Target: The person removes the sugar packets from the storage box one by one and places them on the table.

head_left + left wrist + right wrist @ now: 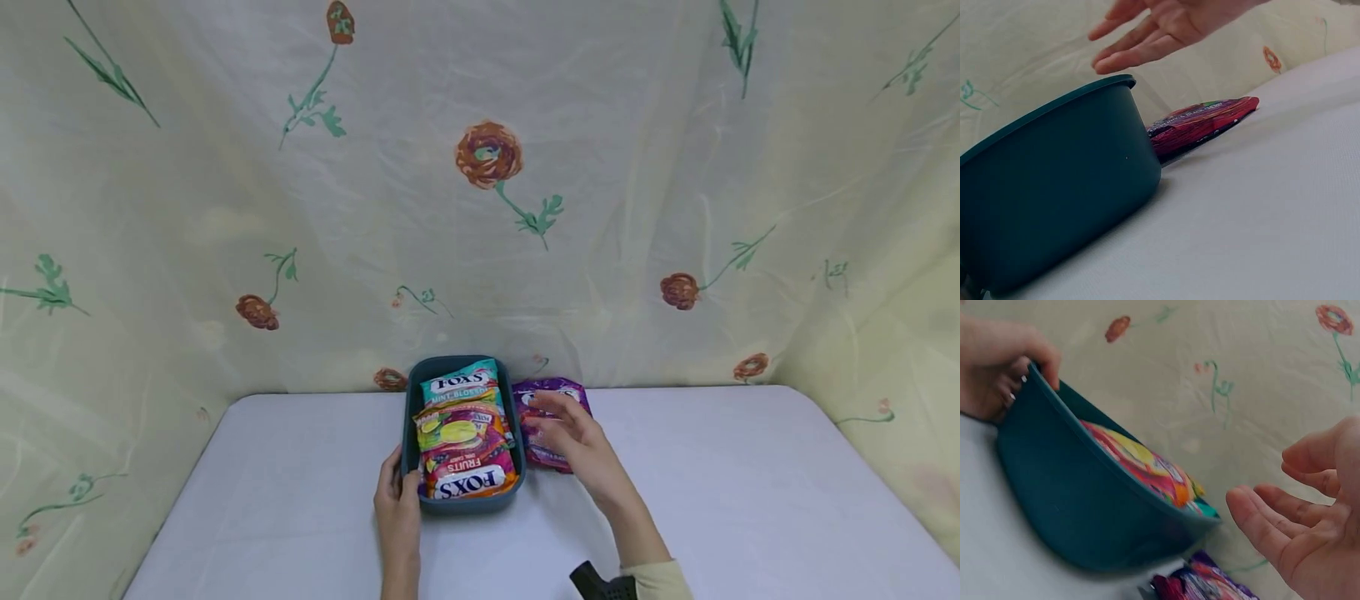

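Observation:
A dark teal plastic bin (472,505) stands on the table, holding a Fox's fruits candy bag (465,454) with a teal Fox's mint candy bag (459,382) behind it. My left hand (399,504) grips the bin's left wall, its thumb hooked over the rim, as the right wrist view shows. To the right of the bin lies a purple candy bag (555,462), partly hidden by my right hand (581,450). That right hand hovers over the purple bag, fingers spread and bent a little, with nothing between them.
A white-covered table (712,500) stretches out on both sides of the bin. Behind it hangs a pale curtain (600,250) with printed flowers, close to the bin's far side. A black strap device (603,583) sits at my right wrist.

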{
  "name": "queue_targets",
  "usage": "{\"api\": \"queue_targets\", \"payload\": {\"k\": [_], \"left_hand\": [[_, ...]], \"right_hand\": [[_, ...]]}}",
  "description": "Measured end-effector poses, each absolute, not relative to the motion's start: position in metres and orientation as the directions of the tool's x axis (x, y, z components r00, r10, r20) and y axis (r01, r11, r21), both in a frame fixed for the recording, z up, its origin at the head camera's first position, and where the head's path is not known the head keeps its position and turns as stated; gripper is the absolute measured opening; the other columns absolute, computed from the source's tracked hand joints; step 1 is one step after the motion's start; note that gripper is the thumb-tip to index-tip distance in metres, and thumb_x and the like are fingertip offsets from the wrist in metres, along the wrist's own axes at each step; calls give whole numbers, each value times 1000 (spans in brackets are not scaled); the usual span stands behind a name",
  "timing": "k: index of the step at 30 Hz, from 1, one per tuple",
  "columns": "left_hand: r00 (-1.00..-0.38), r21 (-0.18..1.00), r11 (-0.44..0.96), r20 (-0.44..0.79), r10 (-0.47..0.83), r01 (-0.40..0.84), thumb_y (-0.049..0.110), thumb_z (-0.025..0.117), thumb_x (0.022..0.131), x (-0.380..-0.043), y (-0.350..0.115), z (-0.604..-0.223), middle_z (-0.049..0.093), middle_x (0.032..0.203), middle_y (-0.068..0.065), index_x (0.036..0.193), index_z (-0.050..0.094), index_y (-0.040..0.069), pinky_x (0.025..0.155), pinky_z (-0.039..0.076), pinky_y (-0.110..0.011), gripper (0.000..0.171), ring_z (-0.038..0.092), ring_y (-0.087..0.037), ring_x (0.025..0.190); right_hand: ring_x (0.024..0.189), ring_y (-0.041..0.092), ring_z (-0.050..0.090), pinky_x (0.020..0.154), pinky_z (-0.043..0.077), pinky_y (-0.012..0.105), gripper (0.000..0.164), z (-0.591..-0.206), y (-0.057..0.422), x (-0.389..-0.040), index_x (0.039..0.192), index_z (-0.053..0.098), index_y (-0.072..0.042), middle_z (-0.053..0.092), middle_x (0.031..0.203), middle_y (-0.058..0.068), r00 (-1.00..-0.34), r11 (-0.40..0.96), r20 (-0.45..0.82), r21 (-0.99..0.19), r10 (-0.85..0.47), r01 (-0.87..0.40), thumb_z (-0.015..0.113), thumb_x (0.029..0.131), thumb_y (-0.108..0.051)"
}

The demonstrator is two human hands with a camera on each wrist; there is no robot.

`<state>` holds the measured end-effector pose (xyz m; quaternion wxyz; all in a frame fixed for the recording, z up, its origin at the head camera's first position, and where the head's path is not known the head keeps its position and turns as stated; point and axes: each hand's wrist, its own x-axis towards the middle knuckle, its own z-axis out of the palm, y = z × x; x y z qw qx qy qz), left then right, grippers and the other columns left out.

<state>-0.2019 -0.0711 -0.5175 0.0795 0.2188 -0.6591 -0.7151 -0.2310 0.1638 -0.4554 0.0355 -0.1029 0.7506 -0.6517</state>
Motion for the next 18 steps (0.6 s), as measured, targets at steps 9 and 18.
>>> {"api": "queue_targets", "payload": {"k": [9, 18], "left_hand": [[-893, 980, -123, -196, -404, -159, 15, 48, 90, -202, -72, -519, 41, 147, -14, 139, 45, 17, 110, 35, -49, 49, 39, -31, 136], [-900, 982, -137, -176, -398, -131, 14, 48, 90, -202, -72, -522, 42, 146, -14, 138, 47, 16, 111, 35, -48, 48, 40, -30, 135]], "right_hand": [[129, 34, 46, 101, 48, 36, 39, -450, 131, -220, 136, 44, -14, 46, 142, 11, -954, 229, 94, -960, -284, -162, 48, 97, -15], [144, 35, 17, 110, 16, 68, 44, -456, 101, -205, 135, 48, -21, 33, 152, 11, -948, 617, 136, -731, -289, -293, 57, 92, -17]]}}
